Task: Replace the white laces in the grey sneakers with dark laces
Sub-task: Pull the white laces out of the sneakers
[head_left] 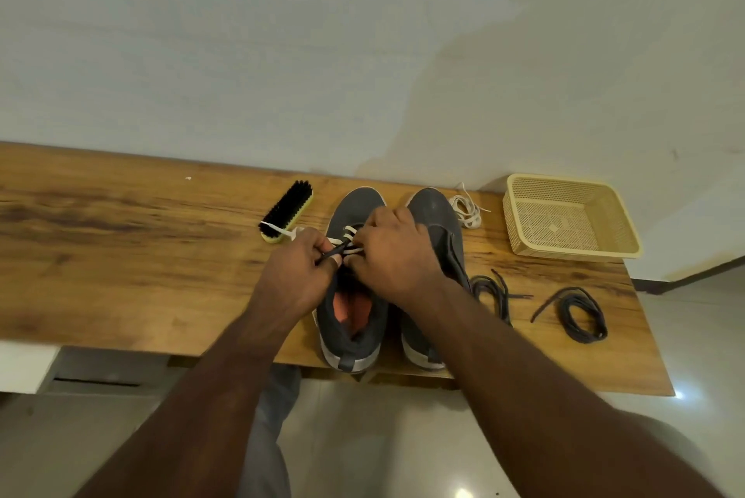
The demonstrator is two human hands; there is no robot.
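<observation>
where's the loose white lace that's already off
In the head view, the removed white lace lies bunched at the table's far edge, between the right sneaker's toe and the yellow basket.

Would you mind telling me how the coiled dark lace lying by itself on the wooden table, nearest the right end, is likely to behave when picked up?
The coiled dark lace would probably go floppy, since it is thin cord lying in loose loops. Its coil would likely unravel when lifted, as nothing ties it and one end already trails free. It looks light, so it should slide easily across the smooth wooden table.
</observation>
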